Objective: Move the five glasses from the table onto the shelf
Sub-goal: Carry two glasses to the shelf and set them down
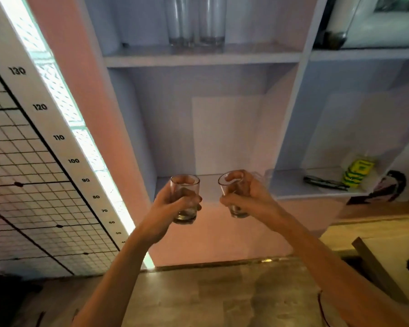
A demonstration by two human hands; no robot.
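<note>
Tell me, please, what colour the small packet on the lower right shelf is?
The packet is yellow with green stripes, seen in the head view.

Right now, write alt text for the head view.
Two bare arms reach toward a pale shelf unit, the left hand and right hand each holding a small clear glass upright. Two tall glasses stand on the shelf above.

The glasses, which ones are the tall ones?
The two tall glasses stand side by side on the upper shelf. The short glasses are held: one in the left hand, one in the right hand.
</note>
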